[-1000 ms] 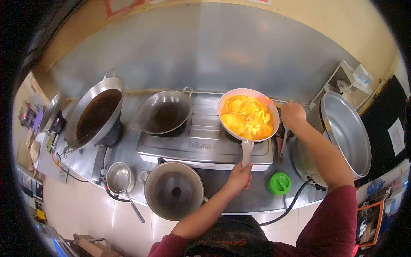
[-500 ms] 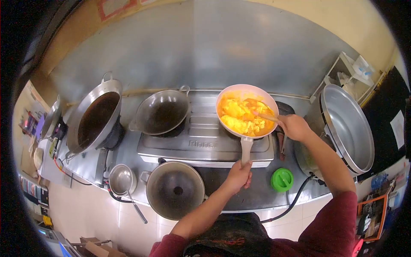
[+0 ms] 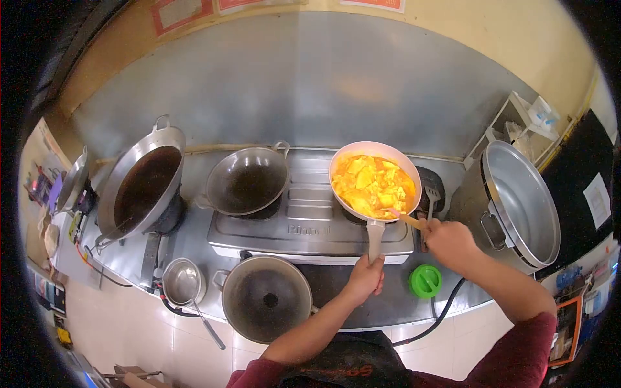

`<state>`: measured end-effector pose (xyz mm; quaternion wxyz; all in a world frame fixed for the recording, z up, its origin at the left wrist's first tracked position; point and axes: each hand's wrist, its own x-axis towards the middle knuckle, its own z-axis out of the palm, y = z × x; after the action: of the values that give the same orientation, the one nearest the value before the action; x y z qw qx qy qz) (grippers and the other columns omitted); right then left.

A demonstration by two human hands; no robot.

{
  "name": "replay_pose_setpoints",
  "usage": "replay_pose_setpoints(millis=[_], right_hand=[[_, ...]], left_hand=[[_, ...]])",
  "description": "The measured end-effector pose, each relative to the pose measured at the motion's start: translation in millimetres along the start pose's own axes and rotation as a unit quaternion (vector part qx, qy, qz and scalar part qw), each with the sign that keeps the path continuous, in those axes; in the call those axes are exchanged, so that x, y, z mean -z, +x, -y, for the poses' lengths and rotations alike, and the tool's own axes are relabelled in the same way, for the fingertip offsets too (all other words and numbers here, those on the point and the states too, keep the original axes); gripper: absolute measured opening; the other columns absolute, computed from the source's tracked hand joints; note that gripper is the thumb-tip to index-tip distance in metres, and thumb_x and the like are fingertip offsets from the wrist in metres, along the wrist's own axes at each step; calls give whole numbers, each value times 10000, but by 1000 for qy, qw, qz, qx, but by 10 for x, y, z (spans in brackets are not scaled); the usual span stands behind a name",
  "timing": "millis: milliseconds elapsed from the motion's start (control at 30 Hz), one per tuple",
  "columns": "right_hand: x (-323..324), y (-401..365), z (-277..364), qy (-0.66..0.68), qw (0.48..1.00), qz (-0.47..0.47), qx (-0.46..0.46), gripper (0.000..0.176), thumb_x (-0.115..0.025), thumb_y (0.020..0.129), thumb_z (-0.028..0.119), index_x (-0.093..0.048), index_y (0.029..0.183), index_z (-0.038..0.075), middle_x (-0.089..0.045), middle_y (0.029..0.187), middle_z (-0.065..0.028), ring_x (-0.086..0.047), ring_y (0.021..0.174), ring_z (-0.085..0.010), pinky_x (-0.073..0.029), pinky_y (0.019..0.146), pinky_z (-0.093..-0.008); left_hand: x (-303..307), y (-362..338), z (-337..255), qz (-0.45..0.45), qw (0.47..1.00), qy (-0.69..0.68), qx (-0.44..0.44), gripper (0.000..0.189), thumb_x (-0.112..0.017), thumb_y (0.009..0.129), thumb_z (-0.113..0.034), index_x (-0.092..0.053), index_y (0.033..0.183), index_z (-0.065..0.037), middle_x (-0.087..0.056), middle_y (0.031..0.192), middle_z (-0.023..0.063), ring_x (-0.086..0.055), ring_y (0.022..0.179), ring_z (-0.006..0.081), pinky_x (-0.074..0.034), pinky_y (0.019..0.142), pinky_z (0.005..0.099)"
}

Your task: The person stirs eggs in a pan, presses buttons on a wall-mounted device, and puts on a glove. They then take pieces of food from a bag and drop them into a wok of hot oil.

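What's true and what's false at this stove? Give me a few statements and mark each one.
1. The left hand grips the pan by its handle. True.
2. The food in the pan is green. False: it is yellow.
3. The right hand holds a stirrer that reaches into the pan. True.
4. The green lid covers the pan. False: it lies on the counter, beside the left hand.
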<state>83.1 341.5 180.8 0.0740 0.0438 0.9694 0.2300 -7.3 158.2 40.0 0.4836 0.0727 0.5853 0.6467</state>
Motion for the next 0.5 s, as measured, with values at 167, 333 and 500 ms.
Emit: replay_pose_setpoints(millis=[167, 333, 500], right_hand=[[-143, 689, -15, 7, 999, -29, -28, 304, -582, 861, 141, -606, 1135, 10, -659, 920, -127, -705, 709, -269, -579, 613, -376], [207, 703, -360, 59, 993, -62, -79, 276, -554, 898, 151, -647, 1138, 50, -684, 915, -164, -699, 767, -335, -576, 698, -432], [743, 353, -259, 220, 973, 4, -73, 266, -524, 943, 200, -681, 1128, 89, -671, 820, -206, -674, 821, -396, -537, 759, -504]], left_hand=[[23, 111, 155, 14, 999, -32, 14, 269, -508, 1032, -312, -440, 929, -73, -480, 641, 31, -444, 424, 148, -366, 357, 329], [34, 112, 121, 37, 998, -48, 10, 271, -508, 1035, -312, -396, 967, -74, -476, 649, 34, -440, 424, 135, -359, 354, 319], [37, -30, -16, 42, 998, -43, 4, 274, -508, 1033, -312, -391, 957, -76, -472, 645, 32, -438, 428, 132, -356, 354, 315]])
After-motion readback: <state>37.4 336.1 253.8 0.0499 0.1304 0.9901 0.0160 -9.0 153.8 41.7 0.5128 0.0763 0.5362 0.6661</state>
